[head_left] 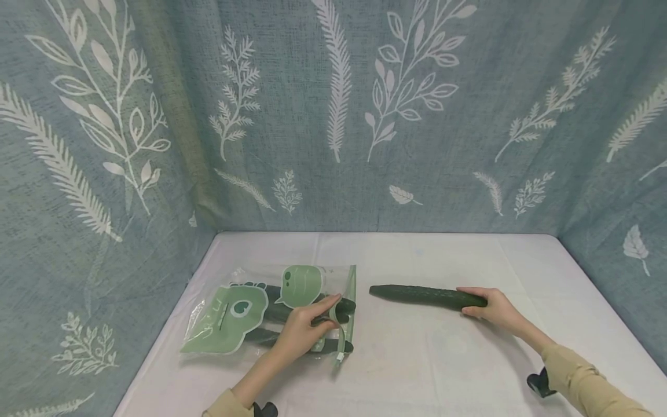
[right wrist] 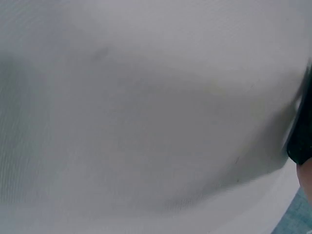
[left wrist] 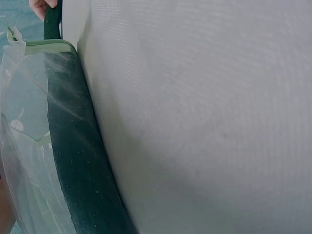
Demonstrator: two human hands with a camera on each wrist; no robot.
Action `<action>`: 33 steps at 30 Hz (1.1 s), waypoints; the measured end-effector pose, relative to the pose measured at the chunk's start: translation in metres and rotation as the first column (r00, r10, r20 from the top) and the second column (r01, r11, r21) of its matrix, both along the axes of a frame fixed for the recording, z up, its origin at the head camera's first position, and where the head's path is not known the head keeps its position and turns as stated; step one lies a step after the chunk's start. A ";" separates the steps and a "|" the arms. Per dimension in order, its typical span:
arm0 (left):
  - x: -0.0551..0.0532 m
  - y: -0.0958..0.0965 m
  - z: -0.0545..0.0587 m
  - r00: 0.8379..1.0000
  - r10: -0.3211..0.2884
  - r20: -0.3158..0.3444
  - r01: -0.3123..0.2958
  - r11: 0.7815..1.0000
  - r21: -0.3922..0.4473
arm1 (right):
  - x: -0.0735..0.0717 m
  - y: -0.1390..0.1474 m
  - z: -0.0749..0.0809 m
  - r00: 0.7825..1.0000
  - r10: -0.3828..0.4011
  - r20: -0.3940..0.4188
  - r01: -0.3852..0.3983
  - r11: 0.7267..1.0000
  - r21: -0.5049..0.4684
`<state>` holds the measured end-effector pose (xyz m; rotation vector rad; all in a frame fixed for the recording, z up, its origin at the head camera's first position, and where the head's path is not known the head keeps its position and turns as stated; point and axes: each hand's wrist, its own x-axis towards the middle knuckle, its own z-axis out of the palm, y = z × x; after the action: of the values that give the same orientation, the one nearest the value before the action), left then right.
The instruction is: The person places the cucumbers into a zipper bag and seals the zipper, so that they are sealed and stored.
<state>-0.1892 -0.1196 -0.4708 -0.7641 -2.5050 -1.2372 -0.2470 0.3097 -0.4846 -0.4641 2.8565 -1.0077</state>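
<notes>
A clear zip bag point(head_left: 302, 278) printed with green cartoon shapes lies on the left of the table, with several cucumbers point(head_left: 328, 346) inside. My left hand point(head_left: 304, 330) holds the bag at its right-hand mouth, thumb and finger spread around the zip edge. Right of the bag, my right hand point(head_left: 490, 310) grips the right end of a loose dark green cucumber point(head_left: 417, 295). That cucumber's far end points left toward the bag, a short gap away. In the left wrist view, a bagged cucumber point(left wrist: 80, 146) shows through the plastic. The right wrist view catches only one cucumber end point(right wrist: 303, 131) at its edge.
A white cloth covers the table point(head_left: 443, 370). Blue-green curtains point(head_left: 292, 116) with white leaf prints stand behind it and at both sides. A small white zip slider point(head_left: 340, 357) sits at the bag's lower right corner.
</notes>
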 end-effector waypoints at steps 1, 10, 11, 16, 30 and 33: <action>0.000 0.000 0.000 1.000 0.000 0.001 0.000 1.000 -0.003 | 0.000 0.000 0.000 1.000 0.003 -0.007 -0.003 1.000 0.006; 0.000 0.001 0.001 1.000 0.002 -0.002 -0.002 1.000 0.002 | 0.001 -0.003 0.000 0.999 0.009 -0.035 -0.009 1.000 0.010; 0.001 0.001 0.001 1.000 0.001 -0.006 -0.001 1.000 0.003 | 0.002 -0.003 -0.001 0.999 0.003 -0.043 -0.002 1.000 0.010; 0.001 0.001 0.001 1.000 -0.003 -0.017 0.003 1.000 0.004 | 0.006 -0.004 -0.004 0.999 -0.024 -0.021 0.024 0.999 -0.025; 0.002 0.000 0.000 1.000 0.011 -0.023 -0.011 1.000 0.000 | 0.015 -0.009 -0.003 0.985 -0.086 0.152 0.110 0.982 -0.153; 0.001 0.000 0.000 1.000 0.017 -0.021 -0.017 1.000 -0.007 | 0.015 -0.011 -0.004 0.978 -0.097 0.185 0.132 0.973 -0.189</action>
<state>-0.1878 -0.1194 -0.4707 -0.7521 -2.4953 -1.2088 -0.2318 0.2990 -0.4888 -0.2116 2.6648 -1.2941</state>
